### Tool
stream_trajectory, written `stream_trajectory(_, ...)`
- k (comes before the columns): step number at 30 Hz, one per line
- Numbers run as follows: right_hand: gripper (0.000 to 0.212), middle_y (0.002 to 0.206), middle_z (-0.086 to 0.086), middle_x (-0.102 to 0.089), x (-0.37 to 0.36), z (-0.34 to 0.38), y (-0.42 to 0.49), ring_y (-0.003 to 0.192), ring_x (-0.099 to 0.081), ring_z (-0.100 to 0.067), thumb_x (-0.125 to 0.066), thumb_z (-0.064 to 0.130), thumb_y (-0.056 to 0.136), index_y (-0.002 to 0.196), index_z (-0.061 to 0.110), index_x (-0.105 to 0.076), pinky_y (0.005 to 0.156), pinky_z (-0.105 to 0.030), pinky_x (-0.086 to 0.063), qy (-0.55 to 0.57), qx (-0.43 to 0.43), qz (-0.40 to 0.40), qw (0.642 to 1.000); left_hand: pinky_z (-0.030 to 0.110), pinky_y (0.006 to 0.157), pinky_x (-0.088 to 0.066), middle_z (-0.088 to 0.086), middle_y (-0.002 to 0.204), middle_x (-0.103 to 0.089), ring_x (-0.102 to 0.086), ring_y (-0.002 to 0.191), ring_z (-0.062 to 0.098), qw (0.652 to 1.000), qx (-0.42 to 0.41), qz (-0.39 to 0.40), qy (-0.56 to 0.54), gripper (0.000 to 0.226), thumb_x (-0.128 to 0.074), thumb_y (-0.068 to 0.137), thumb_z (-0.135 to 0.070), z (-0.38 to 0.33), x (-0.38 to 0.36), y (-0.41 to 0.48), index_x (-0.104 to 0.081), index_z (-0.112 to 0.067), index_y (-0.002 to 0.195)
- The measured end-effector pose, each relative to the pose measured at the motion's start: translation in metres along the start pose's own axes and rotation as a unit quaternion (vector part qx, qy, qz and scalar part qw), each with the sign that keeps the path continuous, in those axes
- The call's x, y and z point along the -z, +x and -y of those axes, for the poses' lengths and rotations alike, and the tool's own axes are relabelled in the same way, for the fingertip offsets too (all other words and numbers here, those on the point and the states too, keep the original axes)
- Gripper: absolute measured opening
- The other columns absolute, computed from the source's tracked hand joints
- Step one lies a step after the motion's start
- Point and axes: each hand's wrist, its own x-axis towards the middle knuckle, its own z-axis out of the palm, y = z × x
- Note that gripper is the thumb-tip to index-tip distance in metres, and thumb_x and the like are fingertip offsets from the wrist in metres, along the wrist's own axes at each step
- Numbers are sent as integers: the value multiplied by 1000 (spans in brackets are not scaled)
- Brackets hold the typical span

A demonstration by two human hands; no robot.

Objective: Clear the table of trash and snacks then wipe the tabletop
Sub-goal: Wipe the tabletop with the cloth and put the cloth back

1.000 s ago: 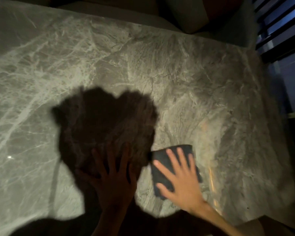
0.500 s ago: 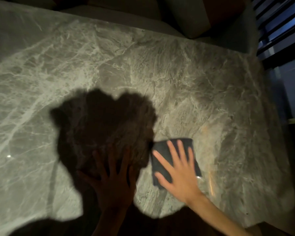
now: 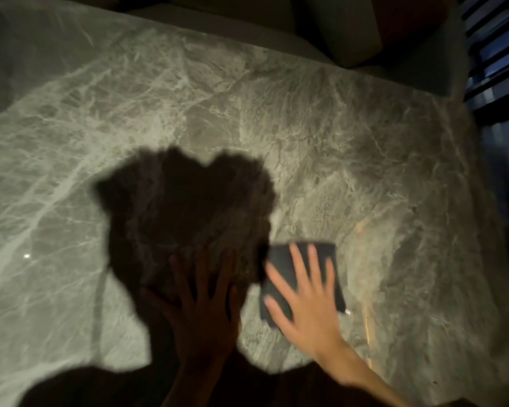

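A folded dark grey cloth (image 3: 279, 258) lies on the grey marble tabletop (image 3: 306, 127) near its front edge, right of centre. My right hand (image 3: 306, 306) presses flat on the cloth with fingers spread, and it is blurred by motion. To the left of the cloth, my left hand (image 3: 203, 306) rests flat on the marble with fingers apart, holding nothing, dark inside my own shadow. I see no trash or snacks on the visible tabletop.
The shadow of my head (image 3: 182, 207) covers the middle front of the table. A pale cushioned seat (image 3: 350, 30) stands beyond the far edge. Dark slats (image 3: 497, 54) run along the right, past the table's right edge.
My right hand has slid the cloth a short way across the marble, away from me, and is now blurred. My left hand has stayed planted in place.
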Motion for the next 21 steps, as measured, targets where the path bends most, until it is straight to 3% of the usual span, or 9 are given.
stream_trajectory(2, 61, 163, -8, -7, -4, -40, -41, 149, -4, -39, -28, 65, 92, 149, 47, -18, 110, -69, -17, -6, -13, 27, 1000, 85, 98, -7, 16, 159, -21, -11, 145, 50, 1000, -3, -4, 4, 59, -43, 92, -48, 0, -2, 1, -30, -36, 148)
stream_trajectory(4, 63, 164, -5, -2, 1, -82, -20, 150, 4, -33, -15, 71, 89, 149, 50, -10, 114, -67, -10, 16, -140, 33, 990, 85, 98, -7, 16, 159, -22, -14, 144, 52, 1000, -3, -8, 1, 59, -44, 91, -49, 1, -3, 1, -30, -37, 148)
stream_trajectory(6, 64, 164, -3, 4, 12, -100, 47, 150, 11, -30, -7, 73, 87, 147, 54, 2, 116, -64, -1, 78, -306, -14, 949, 85, 98, -7, 16, 159, -23, -15, 144, 52, 1000, -1, -11, 6, 62, -49, 90, -49, 1, -4, 1, -29, -37, 148)
stream_trajectory(8, 64, 164, -5, 5, 25, -97, 122, 149, 11, -34, -8, 72, 87, 146, 54, 6, 114, -67, 1, 115, -373, -45, 919, 85, 99, -7, 15, 159, -23, -15, 144, 51, 1000, -3, -13, 6, 61, -46, 91, -48, 1, -4, 0, -28, -37, 148)
stream_trajectory(11, 62, 164, -8, 4, 28, -46, 160, 148, 10, -40, -18, 65, 91, 148, 51, 2, 113, -68, 1, 66, -261, -40, 962, 84, 100, -8, 14, 159, -22, -13, 145, 49, 1000, -1, -1, -1, 57, -41, 93, -48, -1, -1, -1, -29, -37, 148)
stream_trajectory(13, 61, 163, -10, 2, 21, -7, 115, 148, 8, -42, -24, 59, 94, 150, 46, -5, 114, -67, -1, -3, -109, -38, 993, 84, 99, -9, 13, 159, -21, -12, 146, 49, 1000, 1, 2, -3, 56, -41, 93, -47, 0, -1, 0, -32, -37, 147)
stream_trajectory(15, 60, 164, -8, 0, 10, -1, 44, 149, 6, -39, -28, 60, 95, 151, 45, -11, 114, -67, -7, -14, -15, -11, 1000, 84, 98, -9, 14, 159, -20, -11, 146, 50, 1000, -2, 7, -2, 57, -45, 91, -47, 0, -2, 0, -35, -36, 146)
stream_trajectory(17, 60, 164, -5, 0, 3, -28, 4, 150, 5, -34, -24, 64, 94, 150, 46, -12, 113, -66, -13, -5, -40, 8, 999, 85, 98, -7, 16, 159, -20, -9, 146, 51, 1000, -6, 9, -3, 62, -52, 88, -48, 1, -3, 0, -35, -36, 146)
stream_trajectory(21, 71, 163, -4, 12, 15, -60, 65, 148, 18, -31, -2, 79, 82, 147, 51, 11, 115, -65, 2, 88, -313, 5, 945, 85, 98, -7, 17, 159, -21, -7, 146, 51, 1000, -8, 17, -8, 67, -55, 84, -50, 2, -4, -1, -34, -36, 146)
